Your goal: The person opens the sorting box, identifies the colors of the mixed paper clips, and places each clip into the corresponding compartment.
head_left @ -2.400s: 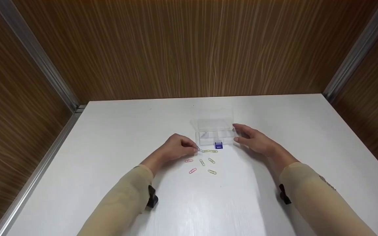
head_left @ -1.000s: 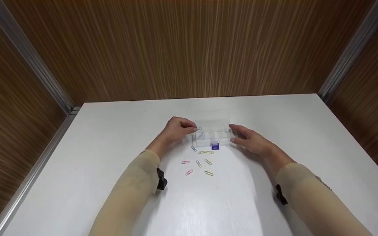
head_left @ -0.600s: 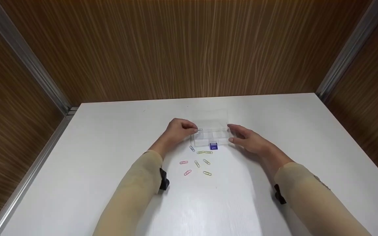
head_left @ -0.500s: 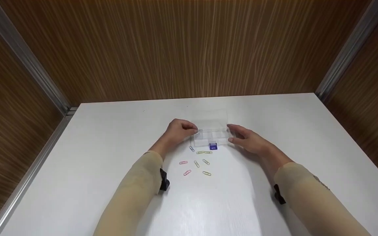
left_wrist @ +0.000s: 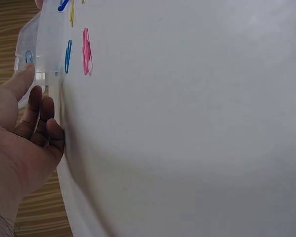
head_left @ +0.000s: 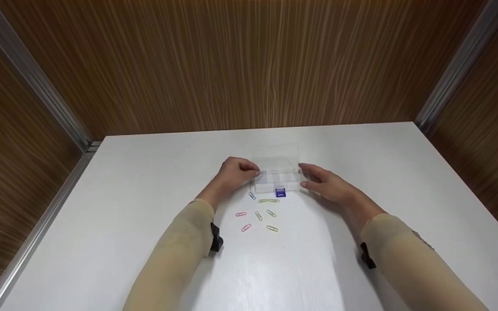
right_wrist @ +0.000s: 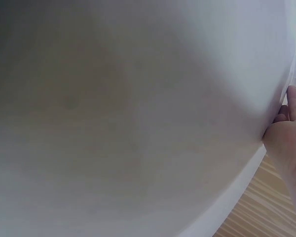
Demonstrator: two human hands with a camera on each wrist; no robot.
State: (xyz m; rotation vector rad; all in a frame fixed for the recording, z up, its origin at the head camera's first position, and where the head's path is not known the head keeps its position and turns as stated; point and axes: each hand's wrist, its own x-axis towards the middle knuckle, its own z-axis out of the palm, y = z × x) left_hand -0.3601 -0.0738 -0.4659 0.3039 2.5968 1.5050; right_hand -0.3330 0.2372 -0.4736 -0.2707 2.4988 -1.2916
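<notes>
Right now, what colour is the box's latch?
Blue latch on the clear box; head view shows it best.

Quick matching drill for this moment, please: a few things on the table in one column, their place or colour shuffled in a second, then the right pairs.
1. left hand
2. right hand
3. latch
4. pink paper clip

a. blue, on the near edge of the clear box
b. at the box's left end
c. loose on the white table, nearer the person than the box
d. at the box's right end

Pairs: 1-b, 2-d, 3-a, 4-c
</notes>
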